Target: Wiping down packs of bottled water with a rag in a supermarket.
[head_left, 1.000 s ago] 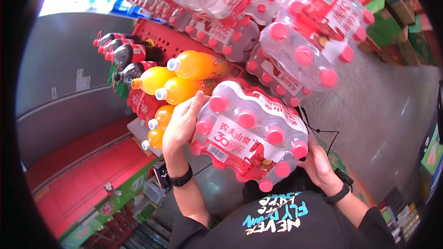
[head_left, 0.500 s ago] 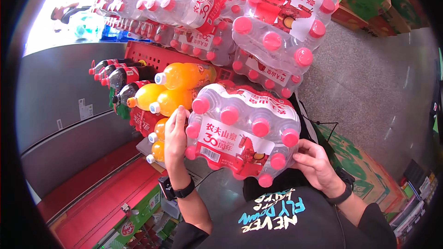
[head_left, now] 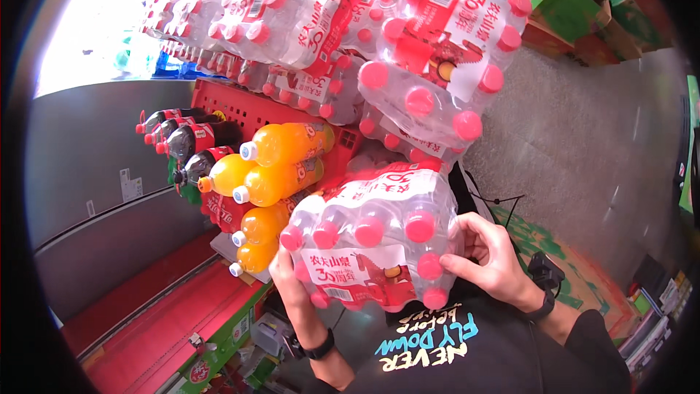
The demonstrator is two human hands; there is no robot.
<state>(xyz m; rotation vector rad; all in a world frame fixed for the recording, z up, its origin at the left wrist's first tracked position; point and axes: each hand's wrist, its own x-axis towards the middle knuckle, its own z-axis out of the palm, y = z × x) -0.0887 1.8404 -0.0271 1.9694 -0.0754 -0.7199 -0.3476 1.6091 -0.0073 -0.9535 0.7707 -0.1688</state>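
A shrink-wrapped pack of bottled water (head_left: 372,230), with red caps and a red-and-white printed film, is held before my chest. Its capped side faces me, and its long printed side slopes up and away. My left hand (head_left: 289,281) presses against the left end; most of its fingers are hidden behind the wrap. At the right end, my right hand (head_left: 485,259) grips with the thumb by a cap and the fingers curled around the corner. Just left of the pack lie orange soda bottles (head_left: 281,182) with mostly white caps.
Similar water packs (head_left: 445,36) are piled beyond the held one, beside a red plastic crate (head_left: 251,106). Dark cola bottles (head_left: 200,138) lie at left near a grey panel (head_left: 109,146). Green-and-brown cartons (head_left: 572,0) stand at far right; flat cardboard (head_left: 561,263) is at right.
The water pack has come down toward me and slightly left, tipping so more of its long printed side shows. Both hands have moved with it.
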